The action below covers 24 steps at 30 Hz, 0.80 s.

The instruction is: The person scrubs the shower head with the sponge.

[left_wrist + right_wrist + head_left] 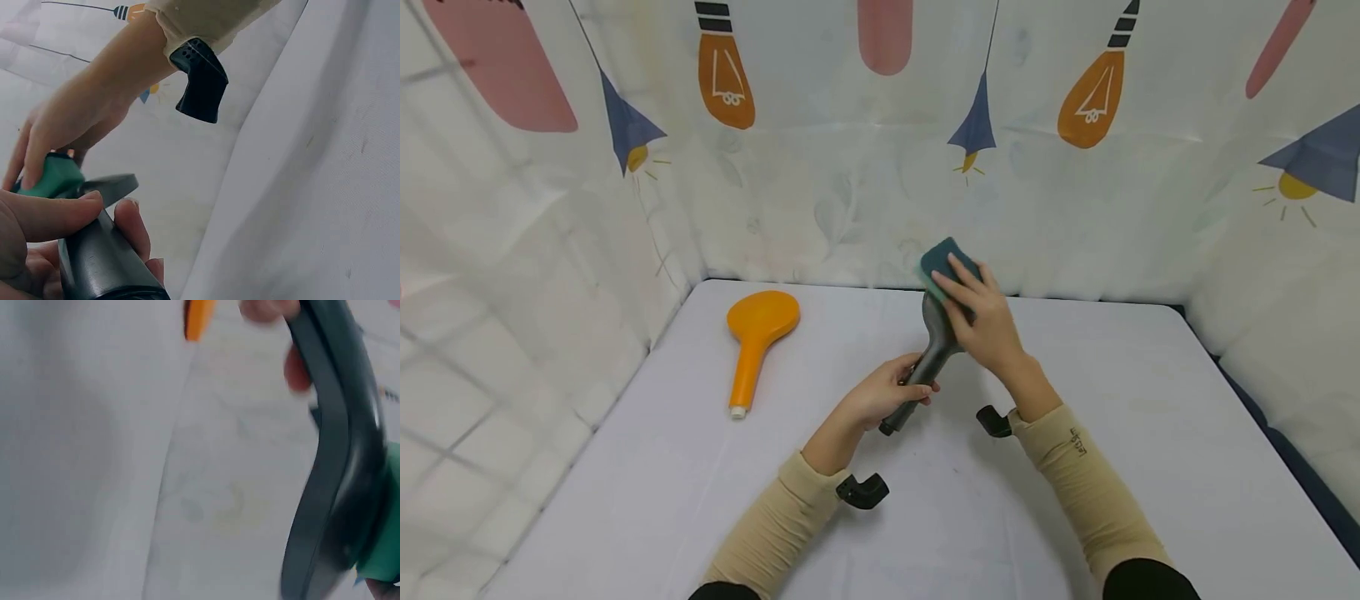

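Note:
My left hand [880,392] grips the handle of a dark grey shower head [933,354], thumb on one side and fingers curled round the other. The shower head is tilted, its head end pointing up and away. In my right hand [987,321] is a green sponge [940,257] with a darker side, held against the head end with fingers spread over it. The left wrist view has the grey handle [103,256] close up and the sponge [55,176] beyond it. The right wrist view gives a side look at the curved shower head [340,450], with the sponge [382,540] against it.
An orange shower head [762,321] with a white end lies on the white-covered table [647,483], to the left. A patterned cloth [850,192] hangs behind the table and along its sides. Black wrist mounts [862,492] stick out from both sleeves.

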### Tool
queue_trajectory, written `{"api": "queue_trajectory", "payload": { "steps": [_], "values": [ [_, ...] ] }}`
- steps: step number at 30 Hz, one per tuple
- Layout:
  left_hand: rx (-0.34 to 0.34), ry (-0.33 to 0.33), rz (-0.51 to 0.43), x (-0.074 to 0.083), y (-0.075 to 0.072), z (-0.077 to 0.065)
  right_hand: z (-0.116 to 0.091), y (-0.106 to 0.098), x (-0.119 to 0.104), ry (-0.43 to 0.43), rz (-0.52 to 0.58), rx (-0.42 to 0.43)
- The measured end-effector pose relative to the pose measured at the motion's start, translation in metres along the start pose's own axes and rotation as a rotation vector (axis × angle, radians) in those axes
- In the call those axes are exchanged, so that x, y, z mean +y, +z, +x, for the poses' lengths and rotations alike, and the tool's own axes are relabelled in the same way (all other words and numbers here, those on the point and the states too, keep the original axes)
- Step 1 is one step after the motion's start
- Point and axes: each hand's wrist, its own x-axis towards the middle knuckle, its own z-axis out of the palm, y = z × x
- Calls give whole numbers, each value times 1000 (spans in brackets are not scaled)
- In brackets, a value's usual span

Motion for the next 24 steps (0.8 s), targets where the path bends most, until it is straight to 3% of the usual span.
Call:
{"api": "queue_trajectory", "payload": {
  "steps": [4, 8, 12, 17, 20, 22, 24],
  "values": [
    [10, -7, -13, 1, -1, -1, -8, -13, 24, 243, 122, 90],
    [9, -5, -40, 1, -5, -3, -17, -16, 35, 328, 169, 143],
    [-5, 2, -90, 1, -9, -2, -20, -7, 27, 221, 109, 159],
    [12, -15, -181, 2, -15, -3, -22, 6, 6, -82, 6, 62],
    [19, -19, -230, 3, -17, -5, -24, 8, 2, -216, -5, -7],
    [15, -17, -251, 4, -18, -5, -25, 7, 4, -240, 0, -22],
    [14, -18, -265, 4, -17, -5, -25, 5, 9, -206, 22, -12]
  ]
}}
